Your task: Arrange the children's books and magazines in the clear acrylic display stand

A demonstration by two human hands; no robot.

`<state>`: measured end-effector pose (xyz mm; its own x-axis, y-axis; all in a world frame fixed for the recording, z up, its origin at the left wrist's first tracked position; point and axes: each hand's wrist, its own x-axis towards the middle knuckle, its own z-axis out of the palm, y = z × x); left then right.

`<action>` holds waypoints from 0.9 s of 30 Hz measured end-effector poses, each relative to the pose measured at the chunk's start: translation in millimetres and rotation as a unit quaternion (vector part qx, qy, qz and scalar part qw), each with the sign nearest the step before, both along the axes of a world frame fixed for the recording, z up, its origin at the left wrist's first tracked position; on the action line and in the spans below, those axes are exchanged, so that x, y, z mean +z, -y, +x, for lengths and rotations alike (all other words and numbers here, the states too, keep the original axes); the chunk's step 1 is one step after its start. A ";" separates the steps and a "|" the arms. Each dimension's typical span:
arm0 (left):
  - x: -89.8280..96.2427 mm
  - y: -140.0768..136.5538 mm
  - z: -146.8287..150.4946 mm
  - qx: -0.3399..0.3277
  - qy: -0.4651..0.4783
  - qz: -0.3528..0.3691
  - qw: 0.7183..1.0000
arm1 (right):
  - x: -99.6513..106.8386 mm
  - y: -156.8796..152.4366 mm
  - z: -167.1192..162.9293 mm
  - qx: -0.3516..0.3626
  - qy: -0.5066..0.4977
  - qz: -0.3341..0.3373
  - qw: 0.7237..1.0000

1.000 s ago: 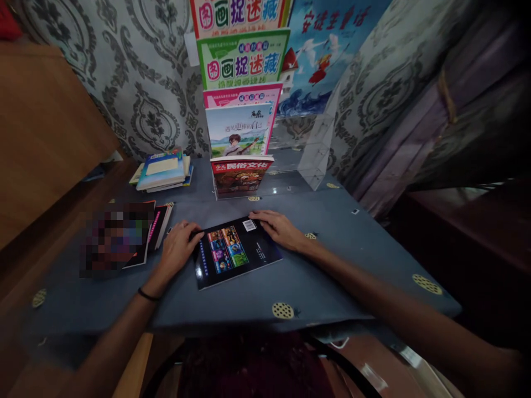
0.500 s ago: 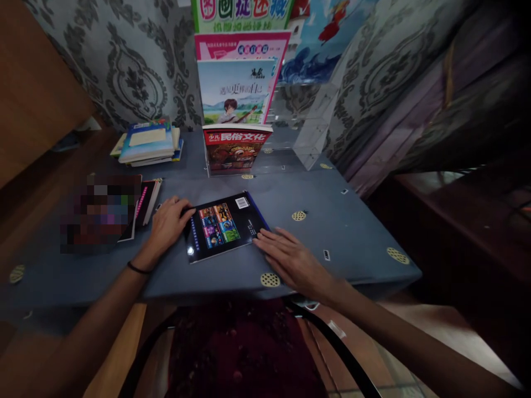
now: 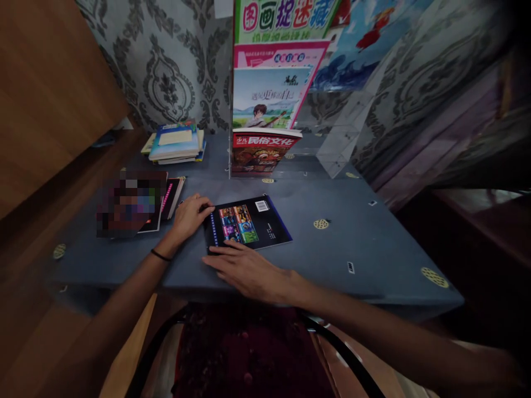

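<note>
In the head view, a thin black glossy book with coloured picture panels on its cover lies flat at the centre of the frame on a grey-blue tablecloth printed with yellow pineapples. The left hand bends its fingers at the book's left edge; whether it grips, I cannot tell. The right hand, fingers extended and grasping nothing, lies across the book's lower-left corner. A clear plastic rack stands upper right of centre.

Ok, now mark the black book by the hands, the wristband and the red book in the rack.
Black book [image 3: 249,222]: head view, on its coloured picture panels.
Wristband [image 3: 160,256]: head view, middle of the band.
Red book [image 3: 261,158]: head view, cover art below the title.
</note>
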<state>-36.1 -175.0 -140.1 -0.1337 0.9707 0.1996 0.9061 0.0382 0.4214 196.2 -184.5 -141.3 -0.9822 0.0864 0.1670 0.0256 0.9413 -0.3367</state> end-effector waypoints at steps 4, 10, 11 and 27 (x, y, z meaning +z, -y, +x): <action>-4.5 -2.9 -8.5 -0.014 0.052 0.004 0.999 | 1.0 -22.6 -29.0 0.006 0.002 -0.017 1.000; -8.9 -3.4 -14.7 -0.036 0.092 0.019 0.995 | -3.9 -62.3 -59.5 0.005 -0.020 -0.032 0.999; -9.3 -3.6 -15.3 -0.037 0.098 0.021 0.994 | -4.1 -65.1 -60.8 0.006 -0.021 -0.033 0.999; -2.0 -1.2 -13.2 -0.039 0.081 -0.001 0.996 | -7.3 -78.6 20.2 -0.154 -0.002 -0.005 0.988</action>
